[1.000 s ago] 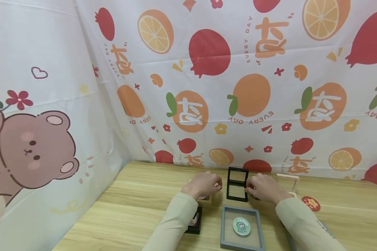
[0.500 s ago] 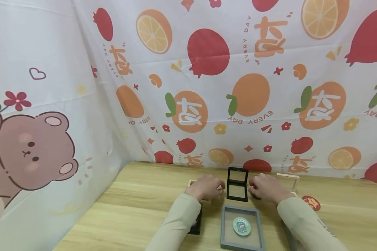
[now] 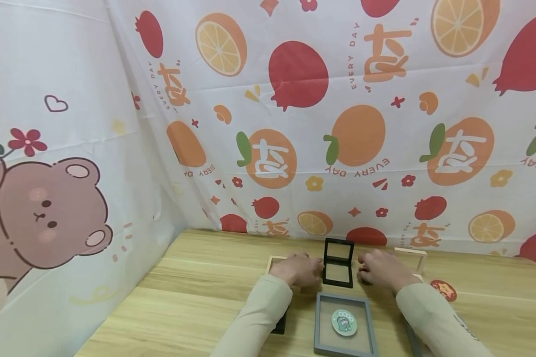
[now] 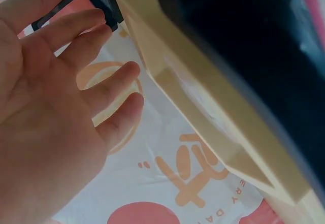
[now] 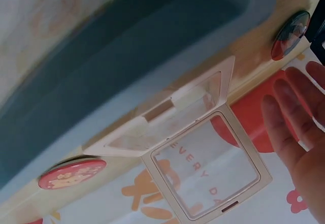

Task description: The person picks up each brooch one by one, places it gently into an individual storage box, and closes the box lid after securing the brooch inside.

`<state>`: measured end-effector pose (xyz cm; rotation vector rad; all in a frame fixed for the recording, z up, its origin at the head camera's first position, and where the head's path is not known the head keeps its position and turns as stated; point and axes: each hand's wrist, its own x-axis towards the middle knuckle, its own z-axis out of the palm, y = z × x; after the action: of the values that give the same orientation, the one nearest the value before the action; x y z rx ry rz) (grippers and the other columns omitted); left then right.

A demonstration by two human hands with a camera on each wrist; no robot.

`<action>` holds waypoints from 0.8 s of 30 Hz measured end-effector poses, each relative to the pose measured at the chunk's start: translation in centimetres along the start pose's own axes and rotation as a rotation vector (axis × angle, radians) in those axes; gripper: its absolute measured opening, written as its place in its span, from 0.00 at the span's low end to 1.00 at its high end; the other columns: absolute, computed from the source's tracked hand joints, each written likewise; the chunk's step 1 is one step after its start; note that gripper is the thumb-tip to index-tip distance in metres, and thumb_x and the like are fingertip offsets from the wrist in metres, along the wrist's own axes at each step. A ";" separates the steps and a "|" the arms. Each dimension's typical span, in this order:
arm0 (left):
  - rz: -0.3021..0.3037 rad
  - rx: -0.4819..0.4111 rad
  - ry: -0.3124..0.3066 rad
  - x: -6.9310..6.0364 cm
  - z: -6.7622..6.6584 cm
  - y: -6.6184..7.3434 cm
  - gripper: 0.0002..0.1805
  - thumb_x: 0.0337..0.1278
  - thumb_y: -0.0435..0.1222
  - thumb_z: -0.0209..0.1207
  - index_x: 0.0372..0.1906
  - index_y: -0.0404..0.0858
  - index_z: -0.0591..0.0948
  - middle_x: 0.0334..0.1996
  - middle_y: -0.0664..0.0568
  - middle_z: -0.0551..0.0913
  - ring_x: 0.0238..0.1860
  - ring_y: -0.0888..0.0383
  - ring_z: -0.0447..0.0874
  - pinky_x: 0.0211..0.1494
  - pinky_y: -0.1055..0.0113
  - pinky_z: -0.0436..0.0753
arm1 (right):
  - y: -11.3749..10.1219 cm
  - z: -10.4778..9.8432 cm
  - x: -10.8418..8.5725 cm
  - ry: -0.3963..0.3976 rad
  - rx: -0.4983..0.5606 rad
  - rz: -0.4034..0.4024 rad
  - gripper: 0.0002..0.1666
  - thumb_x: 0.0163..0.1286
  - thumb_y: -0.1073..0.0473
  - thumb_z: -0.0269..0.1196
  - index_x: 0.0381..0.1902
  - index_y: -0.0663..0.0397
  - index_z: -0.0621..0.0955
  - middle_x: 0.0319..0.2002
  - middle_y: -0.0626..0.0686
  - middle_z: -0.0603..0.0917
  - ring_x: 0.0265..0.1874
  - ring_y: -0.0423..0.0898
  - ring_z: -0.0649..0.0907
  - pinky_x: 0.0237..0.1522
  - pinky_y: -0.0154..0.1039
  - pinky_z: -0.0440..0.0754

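Observation:
A black display frame [image 3: 338, 261] stands unfolded on the table between the two hands, its upper half leaning back. My left hand [image 3: 300, 269] hovers over a light wooden frame [image 3: 275, 258], fingertips close to the black frame's left side; whether they touch it I cannot tell. In the left wrist view its fingers are loosely spread and hold nothing. My right hand [image 3: 382, 267] is right of the black frame, a small gap between them. Its relaxed fingers are bare in the right wrist view, near a dark round badge [image 5: 290, 35] on the table.
A grey frame [image 3: 368, 325] with a green round badge [image 3: 344, 323] lies in front. Another black frame [image 3: 279, 326] sits by the left sleeve, and a second grey one [image 3: 412, 337] under the right. A pale unfolded frame [image 3: 411, 251] and red badge [image 3: 443, 290] are at right.
My left hand has moved right toward the black frame, uncovering part of the wooden frame. My right hand has drawn slightly right, away from the black frame, which stays put.

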<state>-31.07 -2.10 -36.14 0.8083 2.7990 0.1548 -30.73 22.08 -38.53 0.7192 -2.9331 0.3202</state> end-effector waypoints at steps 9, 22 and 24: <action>-0.007 0.085 -0.085 0.0 0.2 0.5 0.29 0.71 0.48 0.59 0.74 0.54 0.72 0.76 0.68 0.62 0.76 0.49 0.57 0.75 0.53 0.59 | -0.1 0.7 0.3 -0.065 -0.011 0.040 0.10 0.60 0.61 0.71 0.33 0.53 0.79 0.32 0.48 0.79 0.32 0.47 0.80 0.36 0.51 0.82; -0.014 0.085 0.033 0.8 0.1 1.2 0.10 0.58 0.34 0.67 0.43 0.51 0.89 0.42 0.62 0.87 0.51 0.56 0.81 0.64 0.53 0.72 | -0.8 0.4 0.5 -0.114 0.078 0.095 0.15 0.53 0.67 0.77 0.37 0.60 0.82 0.32 0.51 0.81 0.33 0.49 0.80 0.42 0.51 0.83; 0.001 0.099 0.071 1.1 0.0 1.4 0.06 0.58 0.34 0.68 0.36 0.51 0.90 0.36 0.63 0.88 0.44 0.61 0.83 0.66 0.54 0.71 | -0.8 0.4 0.4 -0.104 0.092 0.093 0.14 0.52 0.68 0.76 0.36 0.60 0.82 0.32 0.51 0.81 0.33 0.48 0.80 0.41 0.49 0.83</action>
<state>-31.25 -0.33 -36.15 0.8422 2.8930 0.0465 -30.74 21.12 -38.72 0.6297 -3.0739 0.4412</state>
